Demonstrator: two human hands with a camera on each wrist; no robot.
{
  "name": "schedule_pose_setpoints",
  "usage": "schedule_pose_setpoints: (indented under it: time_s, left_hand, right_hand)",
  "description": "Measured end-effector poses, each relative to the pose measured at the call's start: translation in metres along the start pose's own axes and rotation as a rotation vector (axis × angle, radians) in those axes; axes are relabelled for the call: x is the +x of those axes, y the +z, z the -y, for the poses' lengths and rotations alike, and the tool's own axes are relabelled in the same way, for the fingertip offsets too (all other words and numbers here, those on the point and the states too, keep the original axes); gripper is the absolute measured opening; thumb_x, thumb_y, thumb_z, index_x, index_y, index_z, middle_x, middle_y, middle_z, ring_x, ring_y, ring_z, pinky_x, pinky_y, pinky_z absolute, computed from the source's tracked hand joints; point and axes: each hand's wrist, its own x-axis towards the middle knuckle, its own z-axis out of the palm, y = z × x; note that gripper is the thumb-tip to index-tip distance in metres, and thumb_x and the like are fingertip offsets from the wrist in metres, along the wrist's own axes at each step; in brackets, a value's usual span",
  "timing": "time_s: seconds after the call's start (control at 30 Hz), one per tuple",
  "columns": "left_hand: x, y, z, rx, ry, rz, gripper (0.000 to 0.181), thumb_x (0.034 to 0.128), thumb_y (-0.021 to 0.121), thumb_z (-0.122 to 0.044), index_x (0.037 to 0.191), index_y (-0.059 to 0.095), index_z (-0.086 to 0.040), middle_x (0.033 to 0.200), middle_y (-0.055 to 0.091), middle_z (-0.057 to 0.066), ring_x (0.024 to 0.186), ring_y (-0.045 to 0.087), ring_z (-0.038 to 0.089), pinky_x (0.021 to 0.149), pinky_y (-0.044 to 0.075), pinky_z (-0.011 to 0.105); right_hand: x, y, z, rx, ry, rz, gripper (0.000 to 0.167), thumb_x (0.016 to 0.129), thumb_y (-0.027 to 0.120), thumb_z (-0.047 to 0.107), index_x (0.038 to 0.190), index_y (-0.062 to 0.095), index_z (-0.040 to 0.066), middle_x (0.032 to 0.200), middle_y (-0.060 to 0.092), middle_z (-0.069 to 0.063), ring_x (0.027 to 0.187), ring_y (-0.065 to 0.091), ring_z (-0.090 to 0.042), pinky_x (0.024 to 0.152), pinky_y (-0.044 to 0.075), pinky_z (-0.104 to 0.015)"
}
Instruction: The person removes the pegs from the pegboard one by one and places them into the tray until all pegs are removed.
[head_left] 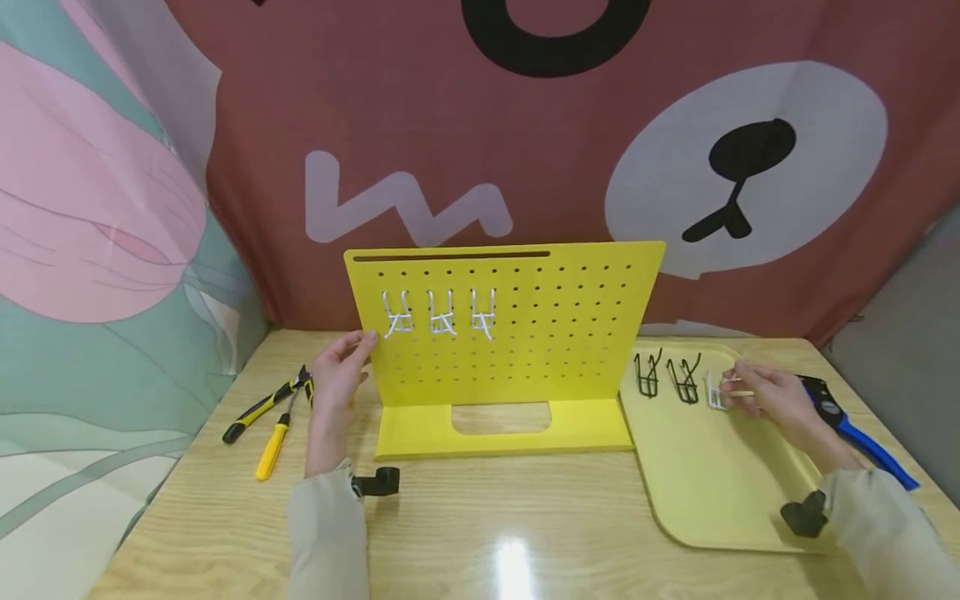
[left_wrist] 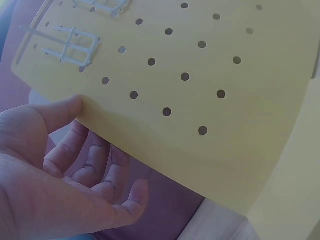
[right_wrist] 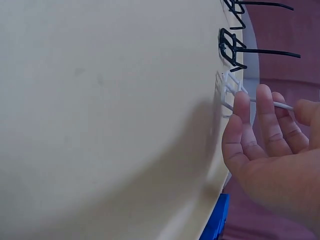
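Note:
A yellow pegboard (head_left: 555, 333) stands upright on its base, three white hooks hanging in a row at its upper left. With thumb in front and fingers behind, the left hand (head_left: 339, 379) grips the board's left edge; the left wrist view shows this left hand (left_wrist: 75, 165) and a white hook (left_wrist: 75, 47) above the thumb. Over the tray's back right, the right hand (head_left: 776, 404) pinches a white hook (head_left: 715, 393). In the right wrist view, the prong of this white hook (right_wrist: 284, 106) lies between the right hand's (right_wrist: 275, 135) thumb and fingers.
Two black hooks (head_left: 648, 377) (head_left: 684, 383) lie at the back of the yellow tray (head_left: 712, 500). Blue-handled pliers (head_left: 870, 442) rest right of the tray. Left of the board are yellow-black pliers (head_left: 258, 410) and a yellow screwdriver (head_left: 272, 450). A patterned cloth hangs behind.

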Motion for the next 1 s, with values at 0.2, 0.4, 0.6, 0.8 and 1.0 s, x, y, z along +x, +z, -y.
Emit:
schedule_pose_setpoints:
  time_s: [0.2, 0.4, 0.6, 0.8, 1.0]
  left_hand:
    - [0.0004, -0.0001, -0.0002, -0.014, 0.006, -0.009, 0.038, 0.091, 0.066, -0.035, 0.113, 0.061, -0.005, 0.097, 0.059, -0.008, 0.094, 0.055, 0.014, 0.087, 0.041, 0.039]
    - [0.0009, -0.0001, 0.0004, -0.014, 0.002, -0.012, 0.036, 0.0911, 0.066, -0.035, 0.113, 0.062, -0.006, 0.099, 0.058, -0.006, 0.093, 0.054, 0.014, 0.089, 0.041, 0.041]
    - [0.0, -0.001, -0.0002, -0.005, 0.003, -0.009, 0.041, 0.0916, 0.065, -0.036, 0.117, 0.061, -0.004, 0.101, 0.058, -0.006, 0.095, 0.054, 0.015, 0.088, 0.041, 0.039]
    - [-0.0008, -0.0007, 0.0009, 0.008, 0.002, 0.002, 0.042, 0.0926, 0.064, -0.035, 0.119, 0.06, -0.003, 0.102, 0.057, -0.005, 0.097, 0.054, 0.015, 0.088, 0.041, 0.04]
    - [-0.0014, 0.0003, 0.0004, 0.018, 0.0, 0.007, 0.043, 0.0931, 0.063, -0.036, 0.12, 0.059, -0.003, 0.106, 0.057, -0.003, 0.098, 0.054, 0.016, 0.088, 0.041, 0.039]
  right_hand:
    - [0.0036, -0.0006, -0.0004, -0.046, -0.005, -0.019, 0.036, 0.098, 0.047, 0.047, 0.101, 0.066, 0.016, 0.083, 0.069, 0.013, 0.074, 0.068, -0.008, 0.062, 0.054, -0.028]
    - [0.0055, -0.0017, -0.0011, -0.061, 0.013, -0.032, 0.034, 0.098, 0.046, 0.047, 0.1, 0.065, 0.018, 0.082, 0.068, 0.016, 0.072, 0.067, -0.007, 0.061, 0.054, -0.028]
    - [0.0042, 0.001, -0.0016, -0.045, 0.017, -0.031, 0.032, 0.098, 0.047, 0.048, 0.098, 0.066, 0.022, 0.083, 0.067, 0.018, 0.074, 0.068, -0.006, 0.062, 0.054, -0.028]
    - [0.0047, 0.0016, -0.0045, -0.026, 0.022, -0.032, 0.03, 0.097, 0.047, 0.048, 0.097, 0.065, 0.024, 0.083, 0.067, 0.018, 0.074, 0.068, -0.007, 0.062, 0.054, -0.027]
    - [0.0028, 0.0059, -0.0032, -0.107, 0.009, -0.095, 0.064, 0.099, 0.043, 0.048, 0.131, 0.047, -0.008, 0.079, 0.067, 0.017, 0.069, 0.068, -0.01, 0.06, 0.054, -0.028]
